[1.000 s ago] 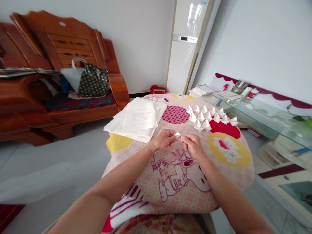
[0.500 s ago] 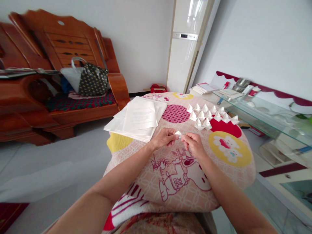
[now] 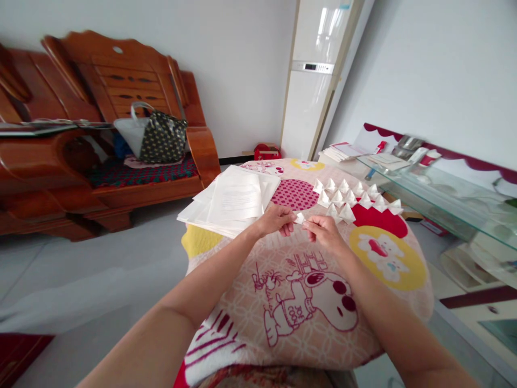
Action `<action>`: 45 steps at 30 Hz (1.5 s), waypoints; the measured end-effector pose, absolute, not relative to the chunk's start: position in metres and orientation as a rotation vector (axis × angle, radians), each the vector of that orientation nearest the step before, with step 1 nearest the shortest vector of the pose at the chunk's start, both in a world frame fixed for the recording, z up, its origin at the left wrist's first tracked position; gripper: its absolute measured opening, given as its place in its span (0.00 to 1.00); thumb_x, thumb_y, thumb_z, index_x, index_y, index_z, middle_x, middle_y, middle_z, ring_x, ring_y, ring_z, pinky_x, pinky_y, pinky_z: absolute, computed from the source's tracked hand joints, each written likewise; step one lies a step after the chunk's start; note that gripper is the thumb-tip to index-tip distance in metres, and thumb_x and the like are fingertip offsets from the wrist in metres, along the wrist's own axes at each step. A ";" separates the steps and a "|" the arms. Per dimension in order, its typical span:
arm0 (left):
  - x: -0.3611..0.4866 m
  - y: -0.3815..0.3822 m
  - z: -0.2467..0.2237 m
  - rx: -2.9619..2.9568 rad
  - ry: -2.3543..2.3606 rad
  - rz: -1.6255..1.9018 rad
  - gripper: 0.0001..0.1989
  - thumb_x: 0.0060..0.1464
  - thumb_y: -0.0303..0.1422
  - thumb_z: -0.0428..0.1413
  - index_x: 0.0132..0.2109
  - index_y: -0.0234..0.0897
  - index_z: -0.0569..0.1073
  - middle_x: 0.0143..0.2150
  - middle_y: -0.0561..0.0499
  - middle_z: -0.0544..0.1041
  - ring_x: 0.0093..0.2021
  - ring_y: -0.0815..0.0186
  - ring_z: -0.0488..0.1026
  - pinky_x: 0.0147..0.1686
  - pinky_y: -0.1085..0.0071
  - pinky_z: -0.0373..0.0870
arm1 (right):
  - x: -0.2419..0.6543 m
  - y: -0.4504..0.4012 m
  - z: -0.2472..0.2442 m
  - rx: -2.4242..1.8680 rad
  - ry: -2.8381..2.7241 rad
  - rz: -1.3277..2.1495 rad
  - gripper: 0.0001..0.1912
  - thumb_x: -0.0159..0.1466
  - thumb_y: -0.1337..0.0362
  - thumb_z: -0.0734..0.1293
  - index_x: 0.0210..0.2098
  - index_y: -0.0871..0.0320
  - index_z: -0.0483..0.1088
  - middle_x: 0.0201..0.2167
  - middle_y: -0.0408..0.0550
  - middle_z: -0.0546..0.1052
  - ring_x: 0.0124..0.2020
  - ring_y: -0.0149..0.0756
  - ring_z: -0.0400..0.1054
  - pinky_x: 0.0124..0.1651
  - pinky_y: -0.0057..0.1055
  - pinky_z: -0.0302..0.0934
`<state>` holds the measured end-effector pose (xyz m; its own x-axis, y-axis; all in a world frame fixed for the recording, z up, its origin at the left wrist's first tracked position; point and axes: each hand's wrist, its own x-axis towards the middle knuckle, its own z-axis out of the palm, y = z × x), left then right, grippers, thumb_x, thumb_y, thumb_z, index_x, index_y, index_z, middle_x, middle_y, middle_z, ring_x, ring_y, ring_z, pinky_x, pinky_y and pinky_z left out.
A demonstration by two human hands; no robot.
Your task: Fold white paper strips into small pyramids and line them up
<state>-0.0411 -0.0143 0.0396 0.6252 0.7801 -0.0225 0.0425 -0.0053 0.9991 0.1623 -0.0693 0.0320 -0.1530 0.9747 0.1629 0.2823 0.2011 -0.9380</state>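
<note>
Between my two hands is a small folded white paper piece (image 3: 299,218). My left hand (image 3: 278,220) pinches its left side, and my right hand (image 3: 322,230) pinches its right side. Both hands are above the patterned cloth (image 3: 307,345) on the table. Several white folded paper shapes (image 3: 342,198) stand in rows beyond my right hand, their points up. Past my left hand lies a stack of white paper sheets (image 3: 236,199), the top ones with faint print.
A wooden sofa (image 3: 153,186) with a black patterned bag (image 3: 163,137) stands at the left. On the right is a glass shelf (image 3: 436,188) holding cups and papers. A tall white cabinet unit (image 3: 309,97) stands behind the table.
The view has shifted a little, so the furniture sits lower and further right. Both hands are raised slightly over the cloth, still pinching the small paper piece.
</note>
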 end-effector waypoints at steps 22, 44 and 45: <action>-0.041 -0.026 0.012 1.139 0.768 0.783 0.25 0.49 0.51 0.69 0.34 0.30 0.76 0.29 0.47 0.81 0.28 0.70 0.79 0.29 0.76 0.76 | 0.153 -0.081 0.009 -1.291 -1.417 1.116 0.17 0.58 0.49 0.74 0.30 0.57 0.77 0.23 0.46 0.78 0.20 0.34 0.71 0.23 0.28 0.65; -0.043 -0.031 0.016 1.204 0.658 0.789 0.28 0.44 0.41 0.74 0.47 0.31 0.74 0.30 0.50 0.81 0.29 0.67 0.80 0.31 0.73 0.77 | 0.156 -0.083 0.016 -1.194 -1.091 1.324 0.19 0.53 0.50 0.78 0.30 0.61 0.78 0.21 0.48 0.79 0.18 0.32 0.70 0.21 0.28 0.66; -0.043 -0.031 0.016 1.216 0.656 0.799 0.30 0.45 0.40 0.73 0.50 0.31 0.73 0.30 0.51 0.81 0.29 0.67 0.80 0.31 0.73 0.77 | 0.155 -0.083 0.016 -1.204 -1.096 1.317 0.19 0.53 0.49 0.77 0.30 0.61 0.78 0.21 0.48 0.79 0.18 0.32 0.70 0.21 0.28 0.66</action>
<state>-0.0434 -0.0310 0.0155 0.5694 0.8218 -0.0198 -0.1793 0.1477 0.9726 0.1553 -0.0832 0.0159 -0.0036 0.9960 -0.0887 -0.0933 -0.0887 -0.9917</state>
